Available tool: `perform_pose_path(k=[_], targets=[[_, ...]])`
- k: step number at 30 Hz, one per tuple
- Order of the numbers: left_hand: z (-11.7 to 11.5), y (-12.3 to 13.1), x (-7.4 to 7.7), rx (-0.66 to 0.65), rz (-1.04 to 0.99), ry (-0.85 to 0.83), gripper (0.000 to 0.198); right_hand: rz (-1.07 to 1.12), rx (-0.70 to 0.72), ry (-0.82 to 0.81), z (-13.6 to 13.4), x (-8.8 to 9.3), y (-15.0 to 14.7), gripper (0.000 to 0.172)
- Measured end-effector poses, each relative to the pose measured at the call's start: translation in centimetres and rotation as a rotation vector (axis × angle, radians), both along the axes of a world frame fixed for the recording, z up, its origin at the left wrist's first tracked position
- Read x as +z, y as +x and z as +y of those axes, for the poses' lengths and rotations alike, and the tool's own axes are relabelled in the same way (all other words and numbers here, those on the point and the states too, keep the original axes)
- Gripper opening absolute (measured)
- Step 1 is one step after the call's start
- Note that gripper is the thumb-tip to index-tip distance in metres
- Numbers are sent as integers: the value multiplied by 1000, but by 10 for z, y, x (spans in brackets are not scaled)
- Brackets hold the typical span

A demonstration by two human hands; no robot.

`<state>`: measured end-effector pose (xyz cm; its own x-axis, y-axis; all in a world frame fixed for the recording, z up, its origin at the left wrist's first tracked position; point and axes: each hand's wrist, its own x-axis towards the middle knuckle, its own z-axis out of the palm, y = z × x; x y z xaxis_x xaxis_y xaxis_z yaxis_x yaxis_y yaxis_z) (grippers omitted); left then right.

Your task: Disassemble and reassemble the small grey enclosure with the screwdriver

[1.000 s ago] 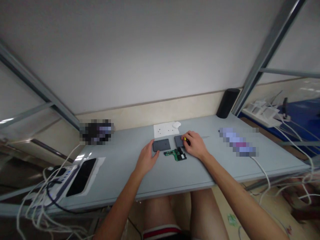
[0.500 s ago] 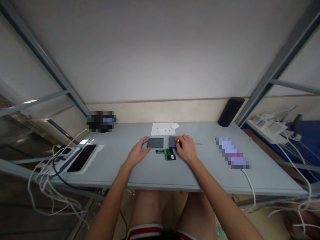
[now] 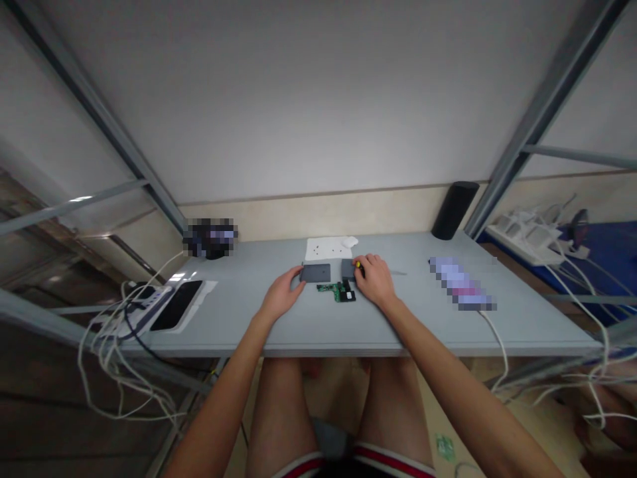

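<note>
My left hand (image 3: 283, 294) is closed round the left end of a flat dark grey casing (image 3: 316, 273), thumb at the near edge and fingers at the far one. My right hand (image 3: 374, 279) is closed on a screwdriver (image 3: 358, 264); its yellow-and-black handle end shows by the thumb, and a thin shaft sticks out to the right. Under the fingers of that hand lies a second grey casing piece (image 3: 348, 269), partly hidden. Between the hands, nearer to me, rests a green circuit board (image 3: 338, 291) with a black block at its right end.
White paper (image 3: 318, 248) with several tiny dark screws lies behind the casings. A black cylinder (image 3: 454, 211) stands back right. A blurred-out phone (image 3: 462, 283) with a white cable lies right. A dark phone (image 3: 177, 305) and a power strip (image 3: 149, 312) with tangled cables are left.
The camera view has tilted, so the desk sits slightly higher and to the right in the picture. Both hands keep their places on the casings and the screwdriver.
</note>
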<state>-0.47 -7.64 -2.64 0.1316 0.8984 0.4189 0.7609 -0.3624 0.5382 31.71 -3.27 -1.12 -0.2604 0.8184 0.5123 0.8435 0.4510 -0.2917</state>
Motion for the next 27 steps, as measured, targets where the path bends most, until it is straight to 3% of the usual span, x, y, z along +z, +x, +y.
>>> perform_pose_path(k=[13, 27], targets=[[-8, -1, 7, -127, 55, 64, 39, -46, -30, 36, -6, -1, 0, 23], [-7, -1, 2, -64, 46, 36, 42, -99, -26, 63, -15, 1, -1, 24]])
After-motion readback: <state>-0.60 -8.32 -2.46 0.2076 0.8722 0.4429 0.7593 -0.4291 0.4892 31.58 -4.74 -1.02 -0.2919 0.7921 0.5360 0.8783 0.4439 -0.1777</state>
